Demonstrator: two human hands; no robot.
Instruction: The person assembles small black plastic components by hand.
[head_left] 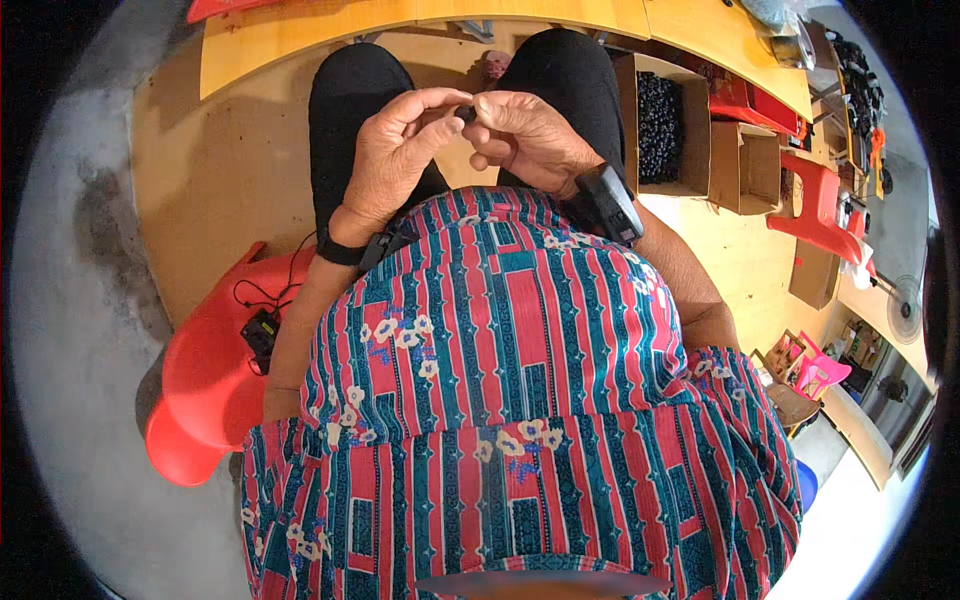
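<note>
A small dark piece point(465, 114) is pinched between my hands above my lap; its kind is too small to make out. My left hand point(398, 158) has its thumb and forefinger closed on the piece from the left. From the other side, the thumb and curled fingers of my right hand point(532, 132) grip it too. The fingertips of both hands nearly meet there and cover part of the piece. Black bands circle both wrists, and a dark box-shaped device point(610, 204) sits on the right one.
A yellow tabletop point(420, 22) runs beyond my knees. To the right, one open cardboard box point(697, 140) holds many small black pieces, beside another cardboard box point(745, 168) and a red stool point(815, 205). On the left, a red chair point(205, 370) carries a black cabled device point(262, 335).
</note>
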